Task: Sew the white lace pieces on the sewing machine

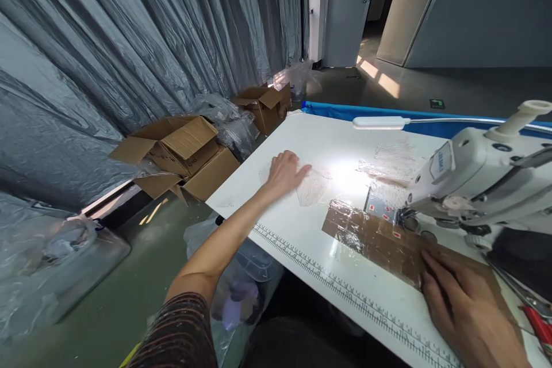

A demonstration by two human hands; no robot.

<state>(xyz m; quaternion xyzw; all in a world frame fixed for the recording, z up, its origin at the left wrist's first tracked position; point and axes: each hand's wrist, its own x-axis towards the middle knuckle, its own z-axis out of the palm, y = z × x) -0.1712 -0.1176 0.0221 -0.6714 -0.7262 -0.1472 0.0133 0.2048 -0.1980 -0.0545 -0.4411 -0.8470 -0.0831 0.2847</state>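
My left hand (284, 175) rests on the white tabletop (259, 195), thumb apart from the fingers. Beside and partly under it lies a thin, sheer, lace-like piece (313, 187). My right hand (472, 305) lies with its fingers stretched out over the near edge of a brown strip (371, 236), which looks covered in shiny clear tape. That strip runs along the front of a white sewing machine (457, 172), whose presser foot area is close by. More pale lace-like material (394, 161) sits behind the machine's needle end.
A lamp (379, 122) on a bendable arm lights the table. A printed ruler (328, 276) follows the near edge. Red-handled scissors (537, 322) are at far right. Open cardboard boxes (185, 149) and plastic bags (228, 121) stand on the floor by a grey curtain (172, 29).
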